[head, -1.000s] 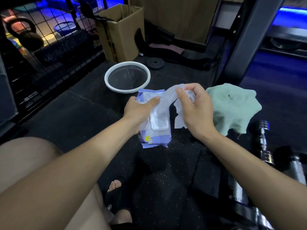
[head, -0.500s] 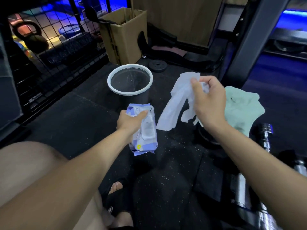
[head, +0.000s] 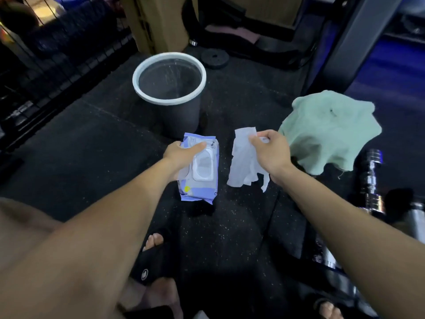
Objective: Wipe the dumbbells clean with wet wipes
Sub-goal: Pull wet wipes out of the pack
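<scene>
My left hand [head: 184, 154] grips a purple-and-white pack of wet wipes [head: 201, 171] by its upper left edge, above the dark floor. My right hand [head: 272, 154] pinches a white wet wipe [head: 243, 162] that hangs loose below my fingers, apart from the pack. A chrome dumbbell [head: 372, 180] lies on the floor at the right. Beside it, at the frame's right edge, the end of a second metal dumbbell [head: 417, 221] shows. More chrome parts [head: 331, 263] lie low on the right, partly hidden by my right forearm.
A grey bin with a white rim [head: 170, 88] stands beyond the pack. A green cloth [head: 328, 132] lies crumpled to the right. A small weight plate [head: 215, 58] and a cardboard box [head: 158, 21] sit further back. A wire rack [head: 57, 54] lines the left. My sandalled feet [head: 154, 256] are below.
My right hand pulled the wipe free of the pack, lifted it, then lowered it beside the pack. The left hand kept hold of the pack. The view tilted downward.
</scene>
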